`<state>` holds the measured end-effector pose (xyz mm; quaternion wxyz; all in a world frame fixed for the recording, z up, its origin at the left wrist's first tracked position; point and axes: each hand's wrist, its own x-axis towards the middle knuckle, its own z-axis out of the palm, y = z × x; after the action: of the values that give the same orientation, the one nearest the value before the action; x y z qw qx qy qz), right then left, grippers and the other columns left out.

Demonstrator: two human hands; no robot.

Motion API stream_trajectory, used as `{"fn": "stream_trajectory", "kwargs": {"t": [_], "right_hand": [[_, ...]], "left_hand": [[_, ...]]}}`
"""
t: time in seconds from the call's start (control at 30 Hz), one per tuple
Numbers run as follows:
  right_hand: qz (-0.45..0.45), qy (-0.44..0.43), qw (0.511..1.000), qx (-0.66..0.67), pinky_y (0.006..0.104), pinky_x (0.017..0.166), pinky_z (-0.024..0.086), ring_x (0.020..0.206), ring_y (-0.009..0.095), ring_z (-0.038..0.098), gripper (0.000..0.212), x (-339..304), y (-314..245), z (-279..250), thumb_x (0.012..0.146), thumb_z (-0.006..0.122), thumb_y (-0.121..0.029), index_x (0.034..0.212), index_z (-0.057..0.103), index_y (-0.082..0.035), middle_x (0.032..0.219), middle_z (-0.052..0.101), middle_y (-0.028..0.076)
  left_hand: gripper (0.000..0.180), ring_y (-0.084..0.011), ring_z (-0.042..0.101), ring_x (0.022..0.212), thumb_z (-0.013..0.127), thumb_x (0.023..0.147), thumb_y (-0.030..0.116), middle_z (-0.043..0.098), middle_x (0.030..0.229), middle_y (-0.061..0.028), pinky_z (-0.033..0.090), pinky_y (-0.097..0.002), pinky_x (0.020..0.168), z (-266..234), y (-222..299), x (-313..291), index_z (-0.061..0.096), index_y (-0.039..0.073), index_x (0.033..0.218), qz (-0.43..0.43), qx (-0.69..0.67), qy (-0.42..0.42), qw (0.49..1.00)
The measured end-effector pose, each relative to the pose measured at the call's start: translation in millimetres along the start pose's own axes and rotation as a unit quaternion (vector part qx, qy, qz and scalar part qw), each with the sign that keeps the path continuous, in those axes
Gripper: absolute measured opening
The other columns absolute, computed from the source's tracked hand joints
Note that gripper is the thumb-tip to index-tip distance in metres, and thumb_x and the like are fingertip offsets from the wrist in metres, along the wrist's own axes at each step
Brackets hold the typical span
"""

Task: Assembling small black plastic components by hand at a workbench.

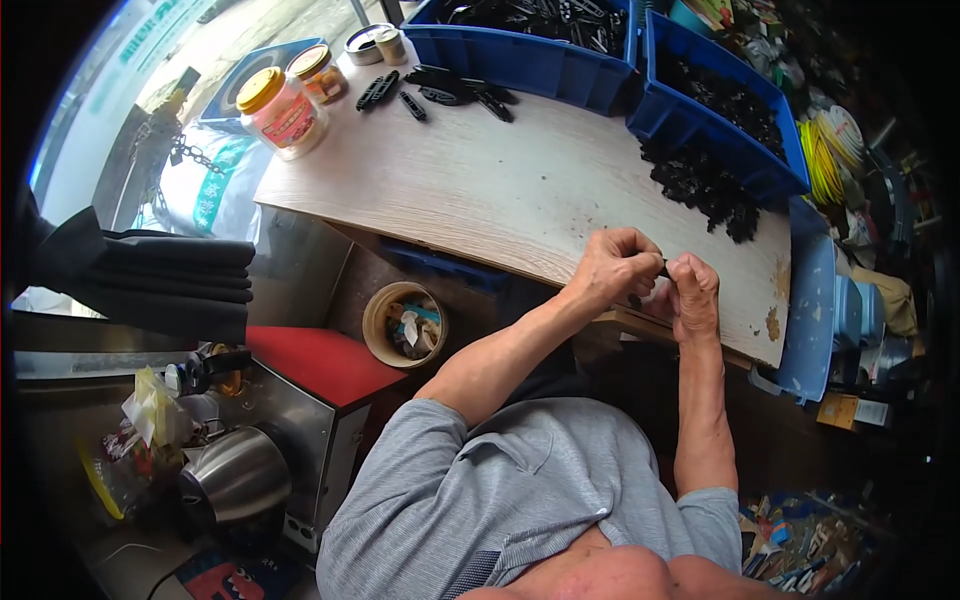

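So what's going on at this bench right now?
A person in a grey shirt sits at a wooden table, working a small black part between both hands. The left hand and right hand pinch it together near the table's front edge. A heap of black parts lies just beyond, spilling beside blue bins. Two yellow-lidded jars stand at the far left corner.

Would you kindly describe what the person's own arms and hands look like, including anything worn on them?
Both forearms are bare, and the left hand and right hand wear no gloves. No watch or ring shows. Short grey sleeves of a finely striped collared shirt end near the elbows.
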<state>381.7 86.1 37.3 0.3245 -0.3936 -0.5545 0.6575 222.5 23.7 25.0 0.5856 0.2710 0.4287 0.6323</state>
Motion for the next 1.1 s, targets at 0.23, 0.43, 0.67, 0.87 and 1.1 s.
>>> {"fn": "stream_trajectory", "kwargs": {"t": [0.23,0.43,0.67,0.87,1.1], "right_hand": [[-0.032,-0.021,0.998,0.058,0.0303,0.047,0.053,0.044,0.015,0.055,0.031,-0.9,7.5,-14.3,0.091,0.063,-0.021,0.067,0.046,-0.011,0.047,0.04,-0.001],[-0.044,-0.014,0.997,0.062,0.0409,0.054,0.062,0.048,0.018,0.058,0.032,-0.1,9.6,-12.4,0.093,0.058,-0.029,0.071,0.044,-0.011,0.047,0.037,0.001],[-0.028,-0.014,0.996,0.087,0.0428,0.054,0.062,0.051,0.019,0.06,0.034,1.9,9.7,-14.2,0.092,0.061,-0.035,0.074,0.043,-0.011,0.048,0.039,0.002],[-0.011,0.006,0.996,0.088,0.0453,0.055,0.062,0.053,0.02,0.06,0.035,-0.3,2.3,-15.2,0.09,0.062,-0.035,0.073,0.042,-0.011,0.049,0.038,0.003],[0.012,0.01,0.991,0.13,0.0517,0.067,0.063,0.057,0.023,0.063,0.028,1.1,0.5,-20.1,0.092,0.062,-0.028,0.076,0.047,-0.01,0.051,0.039,0.003]], "left_hand": [[0.025,-0.0246,0.066,0.086,0.077,0.081,0.014,0.07,0.098,-0.0114,0.053,-0.0347,0.071,-49.5,34.7,-0.7,0.066,0.004,0.101,0.309,0.363,0.147,0.867],[0.036,-0.0365,0.059,0.108,0.065,0.084,0.014,0.065,0.119,-0.0152,0.046,-0.0448,0.096,-257.4,145.3,77.6,0.068,0.011,0.119,0.375,0.658,0.467,0.457],[0.032,-0.0345,0.062,0.111,0.056,0.09,0.022,0.065,0.125,-0.011,0.048,-0.0436,0.096,-334.2,157.3,91.1,0.07,0.017,0.119,0.276,0.709,0.401,0.51],[0.027,-0.0354,0.065,0.102,0.064,0.082,0.011,0.069,0.113,-0.012,0.052,-0.0445,0.087,-291.8,147.3,78.2,0.072,0.011,0.108,0.284,0.727,0.331,0.531],[0.027,-0.0312,0.068,0.095,0.062,0.083,-0.006,0.07,0.103,-0.0141,0.053,-0.0401,0.084,-266.7,137.7,51.5,0.068,0.005,0.106,0.464,0.604,0.392,0.516]]}}
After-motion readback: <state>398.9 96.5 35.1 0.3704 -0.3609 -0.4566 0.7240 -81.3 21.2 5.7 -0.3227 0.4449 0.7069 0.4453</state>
